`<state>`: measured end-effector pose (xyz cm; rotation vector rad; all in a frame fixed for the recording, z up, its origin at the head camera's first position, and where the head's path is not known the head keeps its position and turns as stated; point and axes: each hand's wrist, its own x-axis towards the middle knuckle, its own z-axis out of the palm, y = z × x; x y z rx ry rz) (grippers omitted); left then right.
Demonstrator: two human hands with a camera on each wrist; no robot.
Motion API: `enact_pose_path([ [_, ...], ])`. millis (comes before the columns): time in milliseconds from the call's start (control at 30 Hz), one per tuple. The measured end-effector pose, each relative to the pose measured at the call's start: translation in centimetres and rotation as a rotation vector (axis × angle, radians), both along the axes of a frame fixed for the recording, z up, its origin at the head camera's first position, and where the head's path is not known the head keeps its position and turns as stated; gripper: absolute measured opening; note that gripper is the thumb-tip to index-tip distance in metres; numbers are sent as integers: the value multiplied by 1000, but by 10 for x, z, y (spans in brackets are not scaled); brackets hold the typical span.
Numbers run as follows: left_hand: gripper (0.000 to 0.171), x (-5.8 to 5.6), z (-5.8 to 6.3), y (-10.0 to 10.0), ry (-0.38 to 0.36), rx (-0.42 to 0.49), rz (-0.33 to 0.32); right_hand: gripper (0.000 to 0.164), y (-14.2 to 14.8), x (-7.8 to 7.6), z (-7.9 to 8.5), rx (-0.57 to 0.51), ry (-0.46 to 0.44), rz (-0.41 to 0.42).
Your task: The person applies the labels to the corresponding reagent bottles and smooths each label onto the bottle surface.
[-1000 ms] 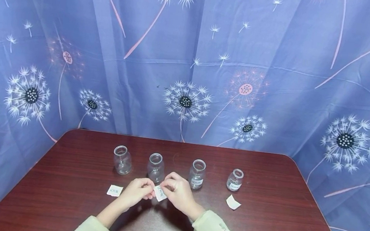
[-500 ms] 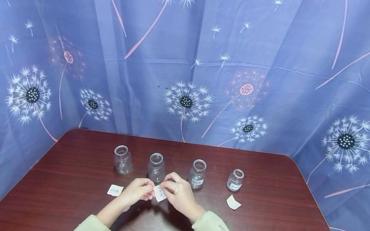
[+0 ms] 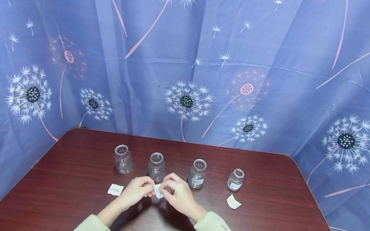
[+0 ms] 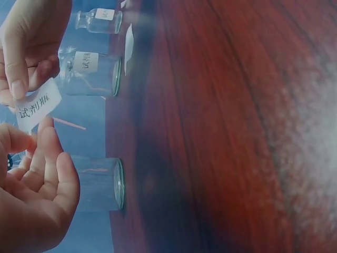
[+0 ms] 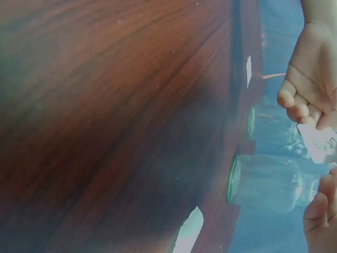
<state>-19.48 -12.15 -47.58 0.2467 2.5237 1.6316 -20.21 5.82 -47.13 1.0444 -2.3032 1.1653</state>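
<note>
Both hands meet over the table in the head view and hold a small white label (image 3: 158, 191) printed with dark characters. My left hand (image 3: 135, 194) pinches one corner of it between thumb and finger. The thumb and fingertips of my right hand (image 3: 180, 196) pinch its other end. The left wrist view shows the printed face of the label (image 4: 38, 107) between the two hands. Just behind them stands a clear glass jar (image 3: 156, 168) with no label visible on it. Whether a backing is coming off the label cannot be seen.
Another bare glass jar (image 3: 123, 160) stands left. To the right are a labelled jar (image 3: 197, 174) and a smaller labelled jar (image 3: 234, 180). A printed label (image 3: 115, 190) lies left of the hands, and a curled white paper piece (image 3: 233, 202) right. Behind hangs a blue curtain (image 3: 193, 47).
The label has tilted slightly between the fingers, so less of its face shows in the head view. Both hands stay in nearly the same place, and the jars have not moved.
</note>
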Motion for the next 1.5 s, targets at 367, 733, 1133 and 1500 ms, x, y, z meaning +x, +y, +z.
enact_pose_path([
  [367, 4, -3, -2, 0, 204, -191, 152, 10, 4, 5, 3, -37, -59, 39],
  [733, 8, -5, -4, -8, 233, -281, 257, 11, 13, 2, 3, -110, -254, 27],
  [1133, 12, -5, -13, -10, 172, -509, 61, 6, 18, 13, 26, -108, -318, -28],
  [1500, 17, -4, -5, -9, 299, -637, 105, 8, 21, -4, -4, -86, -316, -19],
])
